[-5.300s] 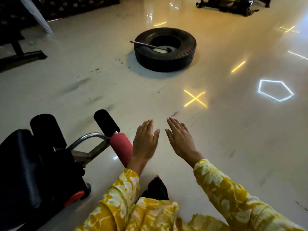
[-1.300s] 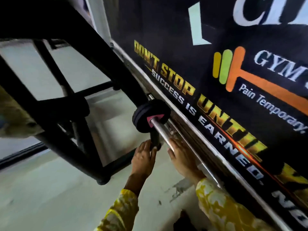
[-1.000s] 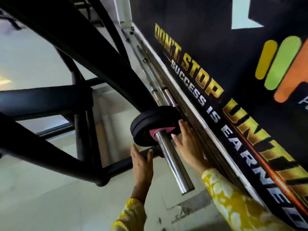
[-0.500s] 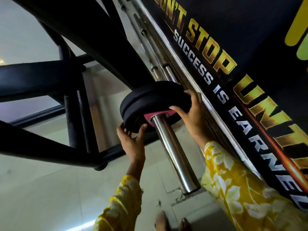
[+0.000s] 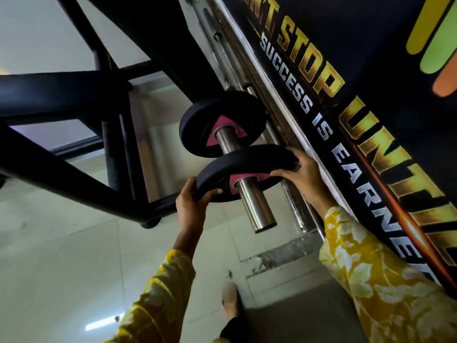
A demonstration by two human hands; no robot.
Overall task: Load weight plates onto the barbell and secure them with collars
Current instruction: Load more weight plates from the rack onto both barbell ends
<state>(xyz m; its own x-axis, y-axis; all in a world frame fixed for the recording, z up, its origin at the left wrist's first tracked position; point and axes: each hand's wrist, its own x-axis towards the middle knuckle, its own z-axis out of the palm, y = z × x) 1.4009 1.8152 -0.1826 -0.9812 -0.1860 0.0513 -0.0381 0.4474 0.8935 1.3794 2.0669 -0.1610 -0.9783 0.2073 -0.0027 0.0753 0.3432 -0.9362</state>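
Yellow flowered sleeves are seen nearest, and a foot is seen on the pale floor below the end of the steel bar. A black weight plate with a pink middle is held on the bar by both hands. The left hand is curled round the plate's rim on the left of the bar. The right hand is curled round the rim on the right of the bar. The bar's end is poked through the hole, so the plate is threaded on. A second plate of the same kind is seated farther up the bar, and a gap of bare bar is left between the two.

The loading step is judged to be in hand. Next, the held plate needs to be pushed up the bar until the second plate is touched. It should be kept straight, or the hole may get stuck. No collar is seen, so one must be found after that.

Left of the bar, a big black frame is seen, well apart from the plates. Right of the bar, more steel bars are laid along the foot of a dark banner with gold letters. The right hand is squeezed in close to them, so knuckles may be bumped there.
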